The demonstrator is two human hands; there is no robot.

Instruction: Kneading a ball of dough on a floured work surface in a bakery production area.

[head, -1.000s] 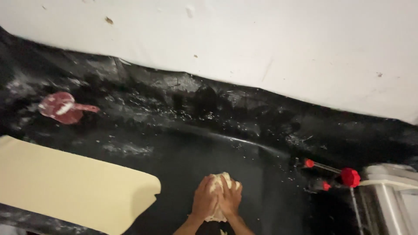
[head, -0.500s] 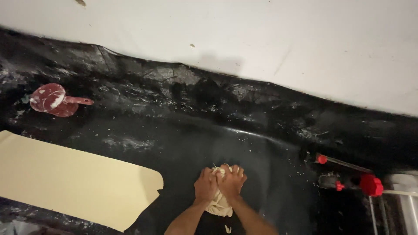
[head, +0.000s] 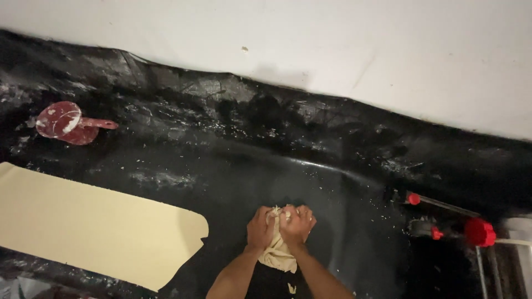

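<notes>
Dough work is shown at the lower centre of the frame, on a black sheeted surface. At the far left, in the upper left quarter, a red scoop [head: 65, 122] with a short handle is seen lying on the black sheet [head: 233, 166], its bowl smeared with pale residue. Below it, along the lower left, a flat rolled-out sheet of pale dough [head: 94, 230] is spread out, well apart from the hands. At the lower centre, a crumpled lump of dough [head: 277, 253] is gripped by both hands together: the left hand [head: 260, 228] is closed around its left side and the right hand [head: 296, 224] is closed around its right side, knuckles upward, the two hands touching. The lower end of the lump hangs down between the forearms. The step in hand is judged to be a gathering or squeezing of the lump; for a next move, a firm two-handed hold and a free patch of sheet near the hands would be called for. A small scrap of dough [head: 290, 288] lies just below the lump. At the lower right, a red-knobbed metal device [head: 477, 231] is seen near the frame edge; its kind cannot be told. The black sheet is glossy, wrinkled and dusted with white crumbs, and it is turned up against a plain white wall [head: 332, 50] across the top of the frame.
</notes>
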